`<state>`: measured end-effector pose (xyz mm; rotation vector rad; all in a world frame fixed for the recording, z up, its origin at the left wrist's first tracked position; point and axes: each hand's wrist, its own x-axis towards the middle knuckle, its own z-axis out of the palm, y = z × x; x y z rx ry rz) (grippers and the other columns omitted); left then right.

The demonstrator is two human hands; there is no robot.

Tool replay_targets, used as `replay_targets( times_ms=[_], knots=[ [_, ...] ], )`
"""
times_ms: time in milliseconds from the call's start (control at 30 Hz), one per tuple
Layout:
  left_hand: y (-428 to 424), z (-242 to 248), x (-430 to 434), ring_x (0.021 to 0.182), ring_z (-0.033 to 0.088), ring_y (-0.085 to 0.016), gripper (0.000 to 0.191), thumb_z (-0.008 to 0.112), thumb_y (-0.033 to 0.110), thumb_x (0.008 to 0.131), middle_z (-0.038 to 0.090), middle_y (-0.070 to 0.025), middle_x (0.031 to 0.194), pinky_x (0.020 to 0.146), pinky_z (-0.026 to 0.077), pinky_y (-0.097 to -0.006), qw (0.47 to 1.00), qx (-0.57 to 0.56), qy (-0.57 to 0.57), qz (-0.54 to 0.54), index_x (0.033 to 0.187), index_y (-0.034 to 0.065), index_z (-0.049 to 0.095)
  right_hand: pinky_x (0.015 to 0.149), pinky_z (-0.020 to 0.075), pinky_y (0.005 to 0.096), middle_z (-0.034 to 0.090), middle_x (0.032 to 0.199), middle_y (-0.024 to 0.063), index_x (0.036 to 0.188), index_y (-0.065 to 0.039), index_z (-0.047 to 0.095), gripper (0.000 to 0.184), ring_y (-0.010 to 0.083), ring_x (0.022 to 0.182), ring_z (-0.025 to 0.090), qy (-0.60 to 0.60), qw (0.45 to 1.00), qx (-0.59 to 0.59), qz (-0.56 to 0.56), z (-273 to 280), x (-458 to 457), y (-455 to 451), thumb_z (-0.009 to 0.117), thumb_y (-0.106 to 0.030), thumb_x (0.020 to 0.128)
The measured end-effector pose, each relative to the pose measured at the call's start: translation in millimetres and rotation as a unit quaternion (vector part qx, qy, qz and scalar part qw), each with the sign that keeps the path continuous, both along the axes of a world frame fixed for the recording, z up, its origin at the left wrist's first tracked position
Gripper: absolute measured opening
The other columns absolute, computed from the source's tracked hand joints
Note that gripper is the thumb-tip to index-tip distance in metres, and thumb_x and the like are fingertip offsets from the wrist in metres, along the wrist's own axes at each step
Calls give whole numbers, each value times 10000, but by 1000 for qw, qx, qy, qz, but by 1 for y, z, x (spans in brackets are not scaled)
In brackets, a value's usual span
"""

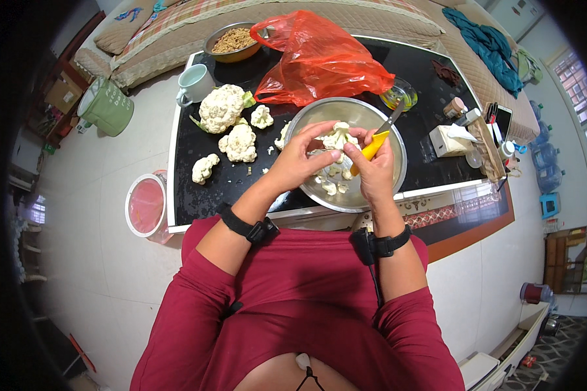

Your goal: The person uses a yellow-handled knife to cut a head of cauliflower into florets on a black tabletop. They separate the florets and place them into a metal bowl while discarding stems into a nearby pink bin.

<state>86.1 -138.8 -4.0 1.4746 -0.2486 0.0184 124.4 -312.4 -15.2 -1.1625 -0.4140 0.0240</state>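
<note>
Over a stainless steel bowl (398, 168), my left hand (303, 159) holds a cauliflower floret (340, 137) by its side. My right hand (377, 168) grips the yellow handle of a small knife (372, 149), its blade pointing up and away, while its fingers also touch the floret. Small cauliflower pieces (330, 188) lie in the bowl under my hands. Left of the bowl, a large cauliflower head (221, 108) rests on the black table, with a cut chunk (239, 143) and smaller florets (205, 168) near it. Part of another floret shows at the bowl's left rim.
A red plastic bag (318, 58) lies behind the bowl, beside a glass dish (401, 93). A metal basin of brown bits (232, 41) and a mug (195, 84) stand at the back left. A tissue box (450, 141) is at right; a lined bin (146, 203) stands on the floor.
</note>
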Motion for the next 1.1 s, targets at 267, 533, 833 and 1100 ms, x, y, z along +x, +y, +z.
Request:
replay_targets(
  times_ms=[267, 533, 833, 1100],
  knots=[
    [-2, 3, 0, 1076, 576, -129, 551, 730, 80, 855, 519, -105, 1310, 876, 513, -276, 998, 49, 6, 39, 1356, 41, 502, 999, 431, 360, 608, 1093, 121, 974, -93, 435, 334, 223, 1122, 568, -26, 1000, -4, -14, -1, -2, 3, 678, 86, 831],
    [0, 11, -2, 1043, 610, -162, 524, 669, 106, 907, 506, -97, 1350, 821, 579, -315, 988, -101, 115, 15, 1381, 51, 453, 1042, 398, 389, 615, 1073, 113, 964, -96, 423, 351, 306, 1260, 513, -30, 999, -12, -11, 2, -4, 1, 665, 111, 817],
    [5, 8, 3, 998, 592, -107, 462, 606, 74, 944, 553, -53, 1251, 804, 601, -301, 986, -117, 74, 97, 1382, 60, 459, 671, 489, 347, 629, 861, 94, 1037, -28, 529, 162, 239, 740, 624, -112, 935, -303, -144, 20, -11, -4, 550, -181, 987],
    [7, 12, 7, 944, 636, -113, 461, 573, -41, 928, 611, -93, 1170, 781, 585, -258, 983, -137, 34, 118, 1373, 9, 462, 599, 478, 453, 645, 851, 168, 1016, -61, 561, 113, 387, 743, 633, -248, 841, -439, -194, 26, -27, 6, 569, -152, 949]
  ],
)
